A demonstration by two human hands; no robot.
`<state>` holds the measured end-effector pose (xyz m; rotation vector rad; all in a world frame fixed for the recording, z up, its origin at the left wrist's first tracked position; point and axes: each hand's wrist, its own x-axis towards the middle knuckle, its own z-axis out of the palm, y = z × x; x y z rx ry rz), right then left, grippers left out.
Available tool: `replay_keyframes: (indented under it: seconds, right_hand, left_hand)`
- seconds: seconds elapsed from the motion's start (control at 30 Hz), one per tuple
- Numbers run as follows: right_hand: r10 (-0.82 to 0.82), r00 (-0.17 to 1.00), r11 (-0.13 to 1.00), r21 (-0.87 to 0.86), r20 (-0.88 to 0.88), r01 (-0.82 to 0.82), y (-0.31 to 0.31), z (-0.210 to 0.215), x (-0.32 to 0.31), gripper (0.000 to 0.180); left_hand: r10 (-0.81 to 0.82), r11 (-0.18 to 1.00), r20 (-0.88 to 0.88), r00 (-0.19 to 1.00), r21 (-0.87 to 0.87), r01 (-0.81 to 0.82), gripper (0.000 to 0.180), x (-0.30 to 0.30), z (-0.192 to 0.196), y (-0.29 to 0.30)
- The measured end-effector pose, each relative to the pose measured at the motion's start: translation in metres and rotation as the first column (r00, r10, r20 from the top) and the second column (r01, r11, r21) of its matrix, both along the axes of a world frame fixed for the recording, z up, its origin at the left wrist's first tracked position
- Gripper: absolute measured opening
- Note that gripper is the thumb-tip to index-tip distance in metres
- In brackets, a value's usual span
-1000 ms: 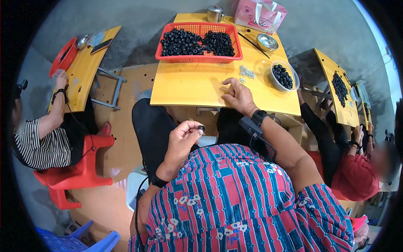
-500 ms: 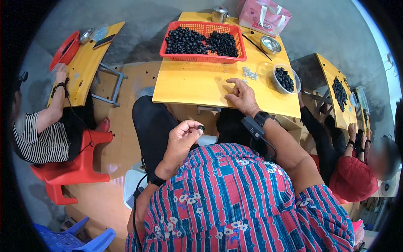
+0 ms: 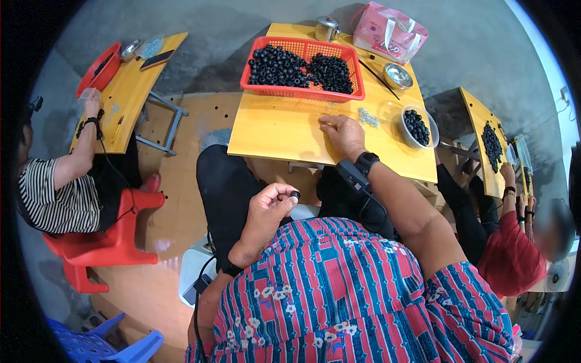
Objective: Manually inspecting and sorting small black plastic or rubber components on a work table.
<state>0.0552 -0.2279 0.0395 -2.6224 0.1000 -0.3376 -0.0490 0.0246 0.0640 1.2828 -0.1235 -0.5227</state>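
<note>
My left hand (image 3: 266,212) is held above my lap, thumb and fingers pinching a small black ring-shaped part (image 3: 295,194). Over the near half of the yellow table (image 3: 272,130), my right hand (image 3: 345,136) has its thumb and index fingertips close together; whatever may be between them is too small to make out. Just right of those fingers lies a scatter of tiny silvery pieces (image 3: 368,117). Beyond the hand stands a red plastic basket (image 3: 302,92) filled with black round parts (image 3: 278,65). More such parts sit in a clear plastic tub (image 3: 417,128) at the table's right edge.
At the table's back are a metal cup (image 3: 327,28), a pink bag (image 3: 390,33), a metal bowl (image 3: 397,77) and a thin black rod (image 3: 379,78). People sit at other yellow tables left and right. A red stool (image 3: 115,236) and blue chair (image 3: 103,339) stand left.
My right hand has moved left on the table, and its thumb and index finger have come closer together. My left hand still pinches the black part. The whole view has shifted slightly.
</note>
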Motion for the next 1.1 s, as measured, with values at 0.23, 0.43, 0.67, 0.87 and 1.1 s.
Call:
replay_keyframes:
  seconds: [0.23, 0.43, 0.67, 0.87, 1.1]
  right_hand:
    - [-0.061, 0.998, 0.998, 0.028, -0.017, 0.062, -0.011, 0.000, -0.008, 0.029]
    - [-0.058, 0.998, 0.997, 0.058, -0.009, 0.059, -0.006, 0.001, -0.013, 0.024]
    - [-0.044, 0.999, 0.996, 0.073, 0.027, 0.042, -0.007, -0.006, -0.014, 0.017]
    - [0.031, 0.994, 0.996, -0.084, 0.104, -0.022, -0.008, -0.004, -0.017, 0.015]
    - [-0.009, 0.999, 0.982, -0.188, -0.050, 0.000, -0.007, 0.000, -0.026, 0.018]
  left_hand:
    - [-0.020, 0.999, -0.008, 1.000, -0.043, 0.020, 0.014, 0.000, -0.004, -0.001]
    - [0.007, 0.995, -0.026, 1.000, -0.098, -0.010, 0.013, -0.001, -0.004, -0.001]
    - [-0.021, 0.996, 0.003, 1.000, -0.082, 0.022, 0.015, -0.002, -0.005, 0.000]
    - [-0.014, 0.997, 0.009, 1.000, -0.078, 0.014, 0.015, 0.001, -0.005, -0.002]
    - [0.014, 0.996, 0.006, 1.000, -0.089, -0.013, 0.015, 0.001, -0.008, -0.003]
